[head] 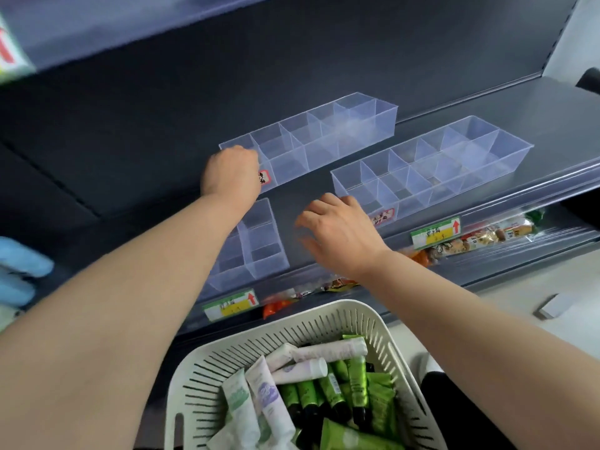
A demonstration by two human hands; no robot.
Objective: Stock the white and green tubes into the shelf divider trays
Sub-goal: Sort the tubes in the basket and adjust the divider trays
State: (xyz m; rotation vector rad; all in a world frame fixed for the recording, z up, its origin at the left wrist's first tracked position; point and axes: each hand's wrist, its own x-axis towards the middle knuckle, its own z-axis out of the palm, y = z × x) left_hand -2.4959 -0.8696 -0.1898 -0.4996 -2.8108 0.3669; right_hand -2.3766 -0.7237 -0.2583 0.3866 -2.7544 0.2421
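Tubes (303,371) in basket (324,319); L hand (232,172) grips back tray (324,134), R hand (337,228) relaxed.

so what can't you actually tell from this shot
Head view only:
- Left hand fingers: hidden behind its own back, so its hold on the rear tray is unclear.
- Near tray: partly behind the left forearm.
- Basket: cut off by the bottom edge.
- Tray label: too blurred to read.

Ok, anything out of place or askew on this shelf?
Yes: the front-left divider tray sits at a different angle from the back tray and the right tray, which lie parallel. Nothing looks spilled or damaged.
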